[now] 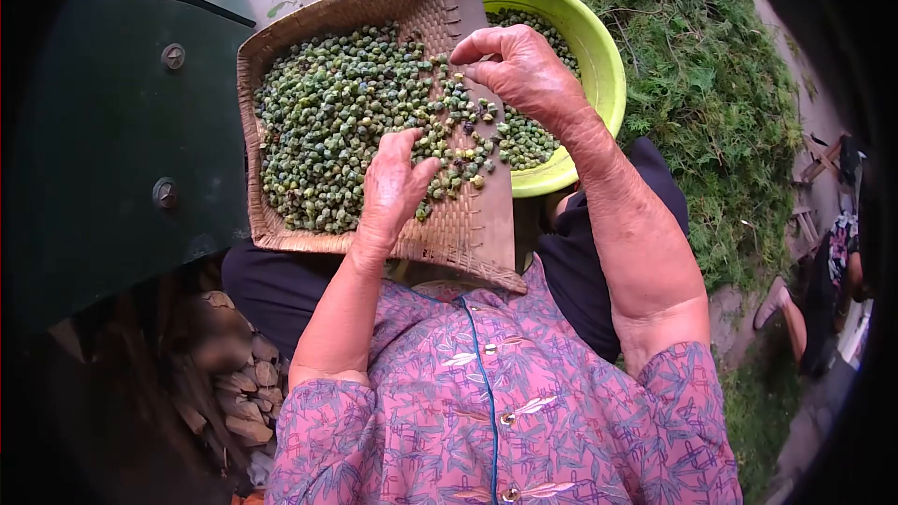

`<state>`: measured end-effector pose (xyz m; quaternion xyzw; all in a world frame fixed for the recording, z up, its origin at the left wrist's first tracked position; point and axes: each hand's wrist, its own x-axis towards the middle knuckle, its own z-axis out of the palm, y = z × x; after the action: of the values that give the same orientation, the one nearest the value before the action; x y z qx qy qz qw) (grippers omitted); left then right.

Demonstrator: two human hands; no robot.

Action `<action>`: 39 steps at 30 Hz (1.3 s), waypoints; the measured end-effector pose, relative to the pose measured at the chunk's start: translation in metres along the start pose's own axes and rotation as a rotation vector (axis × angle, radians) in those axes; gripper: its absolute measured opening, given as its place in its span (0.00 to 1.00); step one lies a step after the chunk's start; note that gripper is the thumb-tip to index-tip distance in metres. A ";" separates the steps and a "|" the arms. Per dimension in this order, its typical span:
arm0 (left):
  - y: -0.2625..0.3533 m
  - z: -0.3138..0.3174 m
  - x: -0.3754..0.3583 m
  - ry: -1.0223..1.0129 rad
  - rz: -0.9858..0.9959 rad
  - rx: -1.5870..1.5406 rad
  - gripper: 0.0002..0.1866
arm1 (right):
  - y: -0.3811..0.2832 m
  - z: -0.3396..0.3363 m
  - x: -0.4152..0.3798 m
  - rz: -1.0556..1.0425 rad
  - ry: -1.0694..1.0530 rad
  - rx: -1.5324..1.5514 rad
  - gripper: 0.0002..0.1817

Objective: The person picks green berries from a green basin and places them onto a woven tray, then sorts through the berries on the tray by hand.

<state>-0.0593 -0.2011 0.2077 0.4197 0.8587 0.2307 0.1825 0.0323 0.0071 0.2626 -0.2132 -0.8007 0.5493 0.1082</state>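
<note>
A woven tray (449,241) rests across my lap, heaped with small green berries (327,122) that thin out toward its right edge. My left hand (398,185) is over the lower middle of the heap, thumb and fingers apart. Above the tray's right edge is my right hand (524,70), fingers bent with the thumb near the fingertips; whether a berry is between them is too small to tell. Under that edge stands a lime-green basin (610,65) holding more green berries, partly hidden by the tray and my right forearm.
A dark green metal panel (103,131) with bolts stands at the left, with chopped wood (248,402) below it. Cut green foliage (711,122) covers the ground at the right. Part of another person (795,318) shows at the far right.
</note>
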 end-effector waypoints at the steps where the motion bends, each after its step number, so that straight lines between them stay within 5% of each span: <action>1: 0.001 0.000 -0.012 -0.030 -0.026 0.101 0.27 | 0.001 -0.002 0.001 -0.014 0.056 0.036 0.12; 7: 0.000 0.016 -0.025 -0.159 -0.097 0.213 0.40 | -0.003 -0.013 -0.001 -0.031 0.110 0.067 0.11; 11: 0.006 0.033 -0.007 -0.112 -0.142 0.110 0.38 | -0.002 -0.013 -0.001 -0.055 0.135 0.049 0.11; 17: -0.002 0.078 0.033 0.133 0.044 -0.040 0.37 | -0.007 -0.014 -0.002 -0.033 0.173 0.074 0.11; 26: 0.040 0.076 0.017 0.079 0.281 -0.187 0.27 | -0.007 -0.012 0.000 -0.038 0.188 0.130 0.12; 28: 0.026 0.061 0.009 0.171 0.162 -0.249 0.27 | -0.008 -0.014 0.000 -0.033 0.168 0.108 0.11; 30: -0.005 0.055 0.007 0.320 0.097 0.023 0.28 | -0.009 -0.015 -0.002 -0.024 0.151 0.085 0.10; 32: -0.024 0.046 0.010 0.253 -0.047 0.000 0.30 | -0.011 -0.014 -0.001 -0.028 0.151 0.078 0.10; 39: -0.006 0.058 0.044 0.134 -0.043 -0.018 0.30 | -0.011 -0.015 -0.002 -0.017 0.160 0.077 0.10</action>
<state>-0.0593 -0.1548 0.1507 0.3832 0.8756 0.2621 0.1333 0.0371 0.0151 0.2785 -0.2452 -0.7697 0.5598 0.1845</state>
